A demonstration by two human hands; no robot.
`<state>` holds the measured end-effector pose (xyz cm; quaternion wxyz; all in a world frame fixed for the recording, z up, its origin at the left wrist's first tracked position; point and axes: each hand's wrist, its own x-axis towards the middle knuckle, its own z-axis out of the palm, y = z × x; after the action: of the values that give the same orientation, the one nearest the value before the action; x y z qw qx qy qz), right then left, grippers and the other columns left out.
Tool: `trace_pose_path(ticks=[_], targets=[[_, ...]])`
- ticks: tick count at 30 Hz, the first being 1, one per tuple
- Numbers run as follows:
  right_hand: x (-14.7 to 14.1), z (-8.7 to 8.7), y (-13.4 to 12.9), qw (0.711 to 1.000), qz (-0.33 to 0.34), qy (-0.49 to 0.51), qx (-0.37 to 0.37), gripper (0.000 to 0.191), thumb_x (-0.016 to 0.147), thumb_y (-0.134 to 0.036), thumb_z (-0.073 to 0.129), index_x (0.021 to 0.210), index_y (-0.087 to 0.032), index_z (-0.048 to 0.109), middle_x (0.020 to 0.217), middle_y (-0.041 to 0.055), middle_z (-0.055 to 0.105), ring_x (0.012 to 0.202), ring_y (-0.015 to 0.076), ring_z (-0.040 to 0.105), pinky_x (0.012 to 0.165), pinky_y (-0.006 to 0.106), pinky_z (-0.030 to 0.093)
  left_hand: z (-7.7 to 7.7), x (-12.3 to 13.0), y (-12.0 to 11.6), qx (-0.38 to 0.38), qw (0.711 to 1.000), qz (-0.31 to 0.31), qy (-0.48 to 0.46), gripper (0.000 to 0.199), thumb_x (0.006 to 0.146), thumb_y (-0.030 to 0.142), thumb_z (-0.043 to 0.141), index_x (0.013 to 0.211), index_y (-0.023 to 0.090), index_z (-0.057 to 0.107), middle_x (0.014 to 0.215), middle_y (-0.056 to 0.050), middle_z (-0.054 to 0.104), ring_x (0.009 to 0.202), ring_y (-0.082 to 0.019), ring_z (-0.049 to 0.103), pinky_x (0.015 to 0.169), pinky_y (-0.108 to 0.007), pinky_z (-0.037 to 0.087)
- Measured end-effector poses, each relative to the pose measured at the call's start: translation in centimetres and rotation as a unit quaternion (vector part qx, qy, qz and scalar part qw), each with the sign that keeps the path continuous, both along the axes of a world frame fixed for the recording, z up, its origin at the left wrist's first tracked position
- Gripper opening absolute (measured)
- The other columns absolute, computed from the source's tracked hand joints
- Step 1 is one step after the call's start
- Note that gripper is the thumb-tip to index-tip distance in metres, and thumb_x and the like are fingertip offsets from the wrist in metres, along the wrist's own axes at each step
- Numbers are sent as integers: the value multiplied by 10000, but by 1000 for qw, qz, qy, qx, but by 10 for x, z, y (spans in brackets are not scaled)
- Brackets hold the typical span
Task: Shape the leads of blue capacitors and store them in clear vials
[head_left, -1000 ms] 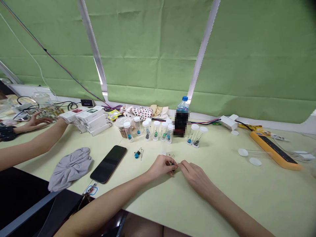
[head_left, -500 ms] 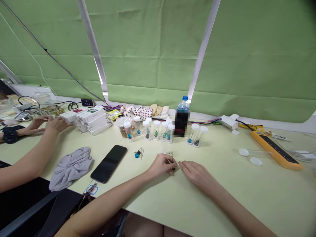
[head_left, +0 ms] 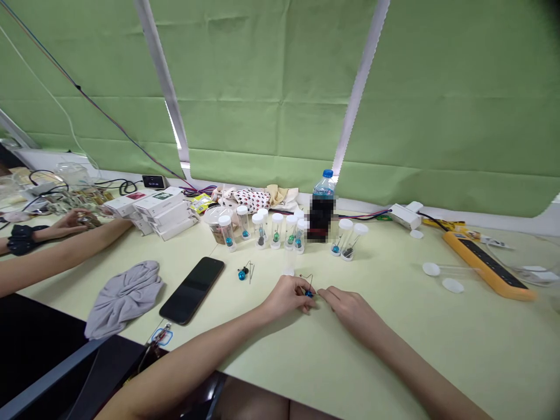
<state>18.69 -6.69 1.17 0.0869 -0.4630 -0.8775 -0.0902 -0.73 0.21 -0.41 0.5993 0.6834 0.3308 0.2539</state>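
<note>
Head view: left hand (head_left: 286, 296) is pinching a small blue bead on a wire pin (head_left: 309, 293) low over the table (head_left: 394, 350); right hand (head_left: 350, 306) is lying beside it, grip state unclear. Probably light, slippery, wire bendy; best pinched at the bead.

Left hand (head_left: 286, 296) curled, fingertips pinched (knuckles up); right hand (head_left: 350, 308) flat, fingertips nearly meeting left's.
</note>
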Motion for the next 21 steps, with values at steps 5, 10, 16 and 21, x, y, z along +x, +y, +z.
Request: trace_pose_path(ticks=[5, 10, 16, 21], targets=[[-4, 2, -2, 1000, -14, -13, -18, 359, 769, 43, 417, 1035, -168, 535, 800, 22, 594, 646, 146, 599, 521, 236, 360, 2, 1, -3, 2, 1000, 18, 3, 173, 691, 262, 695, 778, 114, 674, 550, -12, 623, 494, -127, 611, 528, -226, 497], [-4, 3, -2, 999, -14, 12, -36, 359, 783, 41, 411, 1044, -170, 538, 819, 23, 600, 694, 140, 608, 559, 226, 378, 2, 1, -4, 34, 999, 24, 9, 183, 712, 294, 675, 779, 124, 672, 549, -5, 617, 506, -138, 613, 530, -232, 490], [4, 4, 4, 1000, 10, 20, -6, 294, 831, -14, 423, 1031, -189, 549, 771, 12, 596, 667, 140, 584, 555, 236, 355, 4, 0, 1, 22, 999, 15, 20, 211, 681, 300, 702, 798, 128, 669, 537, 12, 590, 516, -135, 592, 532, -229, 481], [7, 7, 5, 1000, 7, -10, 8, 246, 827, -16, 440, 961, -192, 548, 744, 2, 602, 645, 141, 572, 539, 242, 313, 2, 1, 0, 18, 1000, 9, 10, 237, 684, 337, 703, 780, 128, 648, 536, 11, 587, 504, -135, 584, 527, -245, 487]])
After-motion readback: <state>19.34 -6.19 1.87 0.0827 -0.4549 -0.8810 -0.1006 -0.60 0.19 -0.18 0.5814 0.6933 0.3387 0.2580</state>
